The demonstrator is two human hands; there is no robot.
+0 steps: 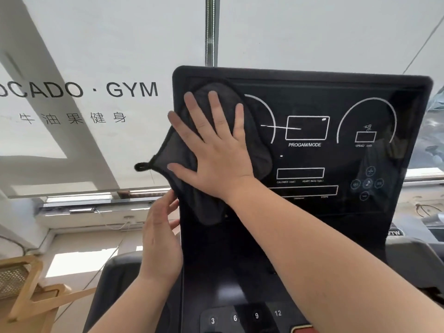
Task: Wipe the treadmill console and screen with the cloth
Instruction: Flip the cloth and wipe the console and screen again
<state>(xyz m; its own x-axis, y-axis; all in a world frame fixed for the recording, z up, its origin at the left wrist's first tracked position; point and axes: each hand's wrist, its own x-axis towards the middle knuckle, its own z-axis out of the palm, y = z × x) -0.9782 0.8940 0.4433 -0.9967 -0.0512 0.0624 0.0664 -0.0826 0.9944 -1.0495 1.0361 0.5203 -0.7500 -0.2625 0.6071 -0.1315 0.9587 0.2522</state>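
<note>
Black number buttons (245,317) sit closest, low on the treadmill console (240,260); left hand (161,239) is up at the console's left edge, fingers loose and fairly straight against it, gripping nothing; higher up, right hand (216,150) lies flat, fingers spread, pressing the dark grey cloth (177,150) onto the screen (312,104) at its upper-left corner, cloth's loop dangling past the edge; white GYM blind (96,44) behind.

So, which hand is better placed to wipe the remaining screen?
Right: the right hand presses the dark grey cloth flat on the black screen; the left hand only touches its edge.
</note>
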